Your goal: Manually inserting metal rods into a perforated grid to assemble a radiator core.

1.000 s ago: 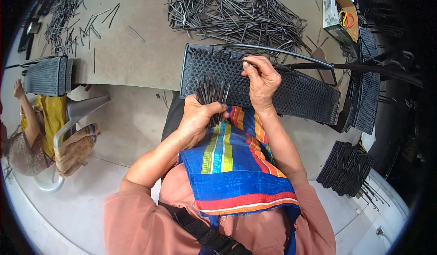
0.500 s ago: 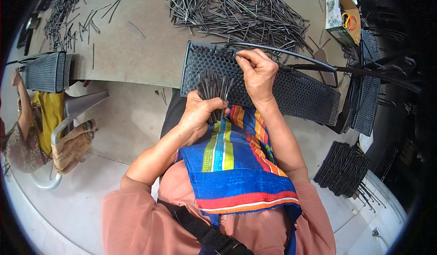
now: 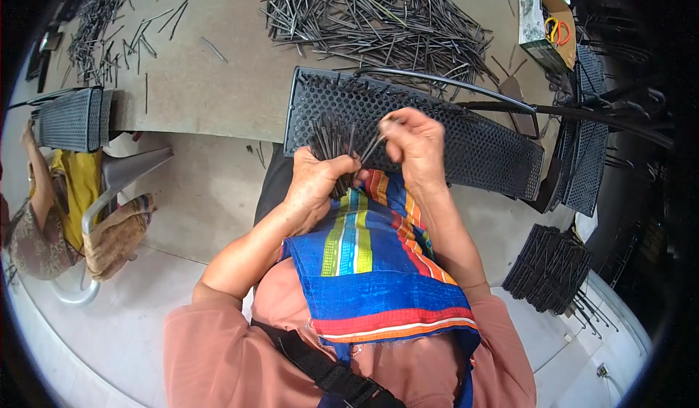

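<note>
My left hand (image 3: 312, 186) is closed round a bundle of thin dark sticks (image 3: 332, 137) that fans out above the thumb. My right hand (image 3: 418, 149), a little blurred, pinches one thin dark stick (image 3: 372, 148) whose lower end is at the bundle. Under both hands a long black perforated panel (image 3: 480, 149) with rows of round holes slants from the table edge down to the right. Short stubs show along its far edge, where a bent black rod (image 3: 451, 86) runs. A blue striped apron (image 3: 386, 299) covers my lap.
A large heap of dark sticks (image 3: 378, 25) lies on the table (image 3: 211, 95), with more at the far left. At right are an open box (image 3: 535, 25) with scissors (image 3: 557, 30), more perforated panels, and a stack of black rods (image 3: 547, 269). Another person (image 3: 44, 226) sits at left.
My right hand has come back from the panel's far edge toward the bundle and now pinches a stick there. My left hand keeps its hold, almost unmoved.
</note>
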A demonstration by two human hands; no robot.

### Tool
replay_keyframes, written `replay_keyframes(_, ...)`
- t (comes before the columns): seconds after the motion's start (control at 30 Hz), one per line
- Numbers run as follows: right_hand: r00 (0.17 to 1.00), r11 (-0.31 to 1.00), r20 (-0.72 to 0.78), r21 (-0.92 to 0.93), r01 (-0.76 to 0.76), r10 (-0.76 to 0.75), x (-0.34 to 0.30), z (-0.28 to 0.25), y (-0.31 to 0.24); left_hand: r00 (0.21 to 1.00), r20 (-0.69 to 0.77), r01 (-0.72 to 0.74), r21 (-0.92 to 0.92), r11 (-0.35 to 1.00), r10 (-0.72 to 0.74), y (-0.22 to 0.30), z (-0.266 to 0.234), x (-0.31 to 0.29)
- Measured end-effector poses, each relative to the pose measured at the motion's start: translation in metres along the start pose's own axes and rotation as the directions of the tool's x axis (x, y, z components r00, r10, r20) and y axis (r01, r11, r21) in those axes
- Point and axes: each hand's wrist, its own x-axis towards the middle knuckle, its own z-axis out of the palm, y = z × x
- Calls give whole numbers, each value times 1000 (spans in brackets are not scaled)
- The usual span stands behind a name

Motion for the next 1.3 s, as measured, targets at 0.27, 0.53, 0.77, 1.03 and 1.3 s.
replay_keyframes(0.27, 741, 765, -213, -294, 573, -637, 28, -9, -1, 1000, -2, -4, 91, 996, 4, 4, 5, 3)
replay_keyframes(0.53, 700, 694, -171, -419, 586, -694, 26, -12, 1, 996, 42, 75, 64, 995, -78, 2, -1, 9)
replay_keyframes(0.77, 712, 696, -180, -467, 545, -678, 26, -7, -5, 997, 42, 68, 74, 995, -72, 5, 8, 6)
replay_keyframes(1.03, 714, 669, -120, -485, 564, -689, 28, -7, -7, 996, 44, 80, 57, 995, -82, 5, 9, 8)
replay_keyframes(1.3, 733, 668, -105, -512, 539, -672, 26, -8, 1, 991, 52, 124, 46, 991, -127, -1, 5, 16)
